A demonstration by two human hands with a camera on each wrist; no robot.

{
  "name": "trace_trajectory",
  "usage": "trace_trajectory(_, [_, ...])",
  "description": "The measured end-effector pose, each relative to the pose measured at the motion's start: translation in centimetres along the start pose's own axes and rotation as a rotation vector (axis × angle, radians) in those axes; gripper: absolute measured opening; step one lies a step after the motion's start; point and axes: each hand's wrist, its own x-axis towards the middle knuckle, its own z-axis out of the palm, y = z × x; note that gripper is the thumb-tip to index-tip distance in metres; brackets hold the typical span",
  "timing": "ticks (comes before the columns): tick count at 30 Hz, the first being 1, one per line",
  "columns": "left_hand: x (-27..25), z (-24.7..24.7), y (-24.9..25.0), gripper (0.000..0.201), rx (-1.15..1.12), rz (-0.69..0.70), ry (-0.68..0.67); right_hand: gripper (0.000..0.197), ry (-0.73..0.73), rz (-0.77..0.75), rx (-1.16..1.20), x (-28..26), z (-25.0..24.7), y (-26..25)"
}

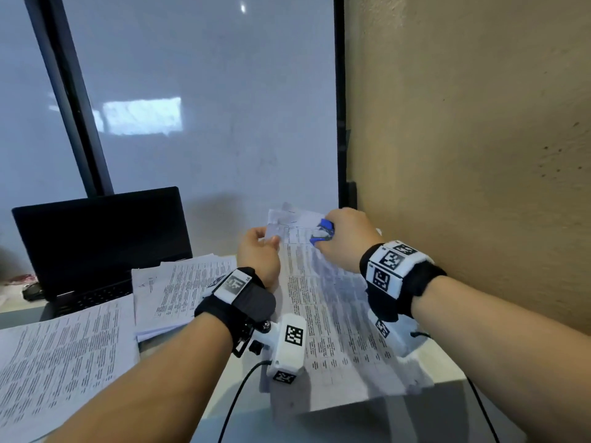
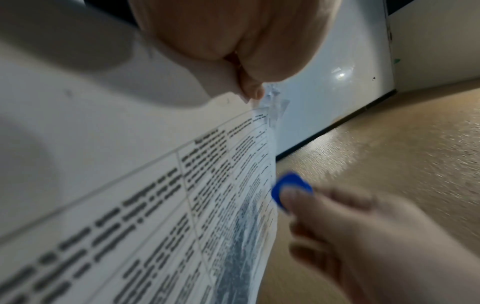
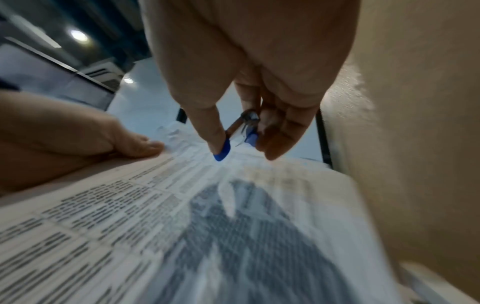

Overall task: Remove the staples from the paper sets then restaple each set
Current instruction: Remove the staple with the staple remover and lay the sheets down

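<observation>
The left hand (image 1: 258,251) pinches the top corner of the white printed paper set (image 1: 332,314), lifting it. The right hand (image 1: 343,238) grips the blue-handled metal staple remover (image 1: 323,233) just right of that corner. The staple itself cannot be made out.

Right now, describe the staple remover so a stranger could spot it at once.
Start at the tan wall on the right and drop to the printed paper set lifted above the desk. At its far corner the right hand pinches the staple remover. It is the only bright blue thing among white pages, with metal claws between blue grips.

Dim bluish light, wrist views blurred — edges warped
</observation>
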Motion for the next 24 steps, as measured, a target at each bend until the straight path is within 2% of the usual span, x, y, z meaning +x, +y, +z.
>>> trace_trajectory(2, [0.7,-1.4,-0.1,0.014,0.041,-0.015,0.099,0.041,-0.048,0.134,0.093,-0.7,0.0,1.6])
trace_trajectory(5, [2.0,-3.6,-1.1,0.013,0.138,-0.003,0.173,0.037,-0.228,0.248,0.098,-2.2,0.3,4.4])
trace_trajectory(8, [2.1,-4.7,-2.5,0.018,0.191,-0.027,0.162,0.045,-0.459,0.238,0.081,-3.6,1.8,5.9])
trace_trajectory(10, [2.3,-4.7,-3.5,0.018,0.218,-0.057,0.129,0.038,-0.546,0.217,0.016,-4.1,2.9,5.9])
trace_trajectory(15, [2.3,-4.1,-3.7,0.038,0.200,-0.064,0.119,0.033,-0.610,0.180,-0.038,-3.8,4.4,6.1])
trace_trajectory(19, [2.3,-3.9,-3.6,0.013,0.360,0.014,0.116,0.031,-0.630,0.147,-0.090,-3.5,4.8,6.2])
trace_trajectory(22, [2.2,-4.0,-3.9,0.011,0.518,0.030,0.104,0.025,-0.660,0.102,-0.169,-3.5,5.0,6.3])
trace_trajectory(24, [2.3,-4.1,-4.4,0.008,0.588,0.009,0.087,0.028,-0.673,0.079,-0.205,-3.5,5.1,6.4])
